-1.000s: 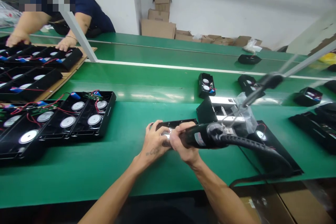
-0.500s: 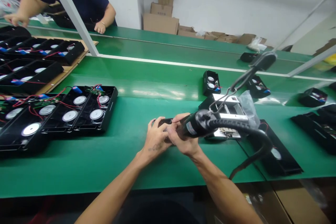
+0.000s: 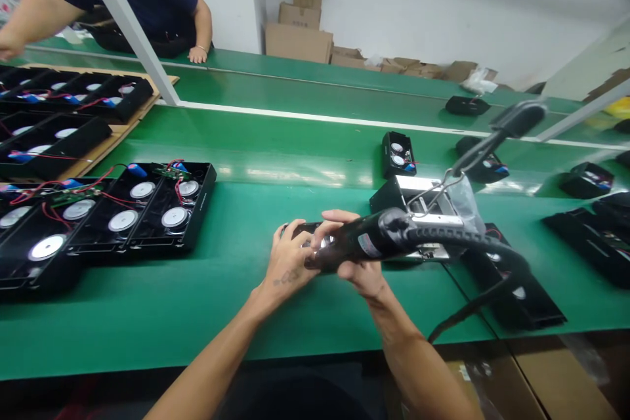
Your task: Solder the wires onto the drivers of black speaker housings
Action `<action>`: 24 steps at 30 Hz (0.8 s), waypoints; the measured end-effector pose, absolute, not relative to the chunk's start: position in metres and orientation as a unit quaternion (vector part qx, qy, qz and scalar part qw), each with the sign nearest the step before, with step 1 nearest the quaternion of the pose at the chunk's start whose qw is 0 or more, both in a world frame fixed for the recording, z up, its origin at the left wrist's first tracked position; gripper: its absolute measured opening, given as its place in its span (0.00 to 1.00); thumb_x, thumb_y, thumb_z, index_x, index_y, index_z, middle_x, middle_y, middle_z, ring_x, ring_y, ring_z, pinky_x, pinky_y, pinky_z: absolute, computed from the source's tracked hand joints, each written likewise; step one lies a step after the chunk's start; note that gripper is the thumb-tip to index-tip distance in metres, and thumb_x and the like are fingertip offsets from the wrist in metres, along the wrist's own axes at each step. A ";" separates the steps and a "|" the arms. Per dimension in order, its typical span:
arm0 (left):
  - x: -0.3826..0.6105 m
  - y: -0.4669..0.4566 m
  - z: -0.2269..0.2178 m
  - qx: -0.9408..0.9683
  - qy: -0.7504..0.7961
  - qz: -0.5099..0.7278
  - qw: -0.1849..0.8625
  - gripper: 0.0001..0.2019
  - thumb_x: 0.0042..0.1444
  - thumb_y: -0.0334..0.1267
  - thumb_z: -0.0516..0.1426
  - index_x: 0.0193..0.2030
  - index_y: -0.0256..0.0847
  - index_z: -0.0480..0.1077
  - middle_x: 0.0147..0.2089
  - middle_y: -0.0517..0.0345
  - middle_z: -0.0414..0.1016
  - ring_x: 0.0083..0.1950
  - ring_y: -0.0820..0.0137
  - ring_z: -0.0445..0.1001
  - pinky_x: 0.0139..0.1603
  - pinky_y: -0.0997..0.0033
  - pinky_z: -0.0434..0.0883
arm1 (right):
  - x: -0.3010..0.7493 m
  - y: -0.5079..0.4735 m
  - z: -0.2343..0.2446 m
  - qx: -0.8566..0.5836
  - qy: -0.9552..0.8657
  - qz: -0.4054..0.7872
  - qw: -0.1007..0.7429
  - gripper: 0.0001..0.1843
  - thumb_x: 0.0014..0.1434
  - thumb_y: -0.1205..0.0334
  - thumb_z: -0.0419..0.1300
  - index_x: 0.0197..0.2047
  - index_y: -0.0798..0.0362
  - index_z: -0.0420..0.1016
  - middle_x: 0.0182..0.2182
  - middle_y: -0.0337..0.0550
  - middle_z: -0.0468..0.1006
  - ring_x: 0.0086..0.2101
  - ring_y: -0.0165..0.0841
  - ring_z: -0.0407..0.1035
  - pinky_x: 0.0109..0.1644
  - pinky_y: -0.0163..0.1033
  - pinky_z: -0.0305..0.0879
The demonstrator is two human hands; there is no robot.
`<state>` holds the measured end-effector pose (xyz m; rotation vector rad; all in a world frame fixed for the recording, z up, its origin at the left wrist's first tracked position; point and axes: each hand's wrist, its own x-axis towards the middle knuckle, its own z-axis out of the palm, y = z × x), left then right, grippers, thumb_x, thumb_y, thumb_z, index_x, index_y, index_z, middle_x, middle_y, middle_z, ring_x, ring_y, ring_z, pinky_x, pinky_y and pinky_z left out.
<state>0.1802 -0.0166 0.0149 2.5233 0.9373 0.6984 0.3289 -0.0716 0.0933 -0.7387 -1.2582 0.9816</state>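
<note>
My left hand (image 3: 289, 258) grips a small black speaker housing (image 3: 306, 231) on the green bench (image 3: 231, 289), fingers curled over its near edge. My right hand (image 3: 355, 261) is wrapped round a black electric screwdriver (image 3: 367, 244), whose tip points left at the housing. A thick black cable (image 3: 472, 246) runs right from the tool, and a wire hook ties it to a hanging arm (image 3: 497, 134). The housing is mostly hidden behind my fingers and the tool.
Open black housings with round speakers and red wires (image 3: 147, 207) lie at the left, more on cardboard (image 3: 73, 115) behind. A metal box with a plastic bag (image 3: 423, 200) stands right of my hands. Other housings sit on the belt (image 3: 398, 154). A person (image 3: 167, 6) leans over the far side.
The screwdriver has tilted lower and more level, and my right fingers have loosened and spread over it. The hanging arm swung right. The person opposite drew the hands back.
</note>
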 end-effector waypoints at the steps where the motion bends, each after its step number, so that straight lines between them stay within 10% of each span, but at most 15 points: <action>1: 0.180 -0.017 0.016 0.894 0.329 0.245 0.182 0.07 0.55 0.39 0.68 0.42 0.53 0.83 0.57 0.56 0.81 0.72 0.47 0.64 0.70 0.37 0.59 | 0.329 -0.074 0.098 -0.322 -0.552 0.429 0.639 0.37 0.55 0.41 0.74 0.62 0.46 0.70 0.36 0.40 0.79 0.30 0.33 0.72 0.36 0.43 0.73; 4: 0.181 -0.016 0.017 0.892 0.330 0.250 0.182 0.04 0.56 0.39 0.68 0.39 0.51 0.83 0.56 0.55 0.82 0.71 0.46 0.64 0.69 0.37 0.60 | 0.328 -0.080 0.107 -0.301 -0.527 0.434 0.665 0.32 0.60 0.51 0.73 0.64 0.43 0.70 0.36 0.38 0.79 0.29 0.31 0.70 0.36 0.41 0.71; 9: 0.182 -0.016 0.016 0.890 0.332 0.257 0.179 0.06 0.50 0.40 0.72 0.29 0.49 0.81 0.49 0.55 0.84 0.70 0.45 0.66 0.69 0.34 0.60 | 0.320 -0.074 0.106 -0.242 -0.467 0.448 0.723 0.45 0.59 0.22 0.55 0.59 0.53 0.76 0.24 0.39 0.73 0.21 0.31 0.60 0.24 0.38 0.60; 15: 0.181 -0.016 0.013 0.894 0.332 0.247 0.170 0.06 0.50 0.42 0.72 0.31 0.48 0.82 0.55 0.54 0.82 0.71 0.43 0.65 0.70 0.33 0.60 | 0.315 -0.068 0.110 -0.289 -0.457 0.454 0.708 0.47 0.48 0.12 0.53 0.36 0.53 0.78 0.17 0.38 0.69 0.15 0.31 0.58 0.17 0.37 0.53; 24: 0.184 -0.017 0.016 0.885 0.338 0.270 0.174 0.07 0.51 0.44 0.71 0.36 0.49 0.83 0.53 0.51 0.82 0.68 0.46 0.67 0.70 0.38 0.62 | 0.312 -0.062 0.121 -0.275 -0.496 0.483 0.667 0.48 0.50 0.12 0.50 0.37 0.52 0.76 0.19 0.38 0.66 0.18 0.30 0.57 0.20 0.38 0.59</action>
